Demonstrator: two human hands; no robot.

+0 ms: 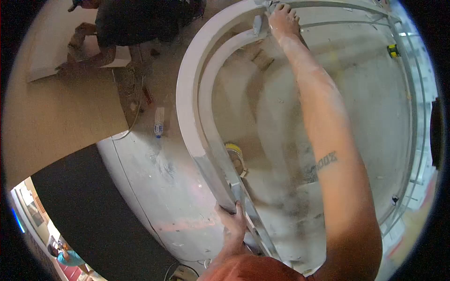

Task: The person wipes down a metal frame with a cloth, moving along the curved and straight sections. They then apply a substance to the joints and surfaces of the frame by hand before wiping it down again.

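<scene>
A large curved frame (185, 93), white along its bend and bare grey lower down, arches in front of me. My left hand (233, 222) wraps round its lower left bar, thumb over the edge. Far out at the top of the arch, my right hand (284, 21) has its fingers curled over a small grey, sheet-like piece (270, 5) pressed against the frame. Pale dust coats my right wrist and forearm. A second, inner curved rail (206, 89) runs alongside, joined to the outer one by a short grey block (257, 24) near the right hand.
Inside the frame's outline, a tub with a yellow rim (234, 152) stands on the dusty floor. A plastic bottle (159, 122) lies to the left. Another person (140, 23) works at a brown board (65, 122) upper left. A yellow-and-black tape roll (393, 51) is at far right.
</scene>
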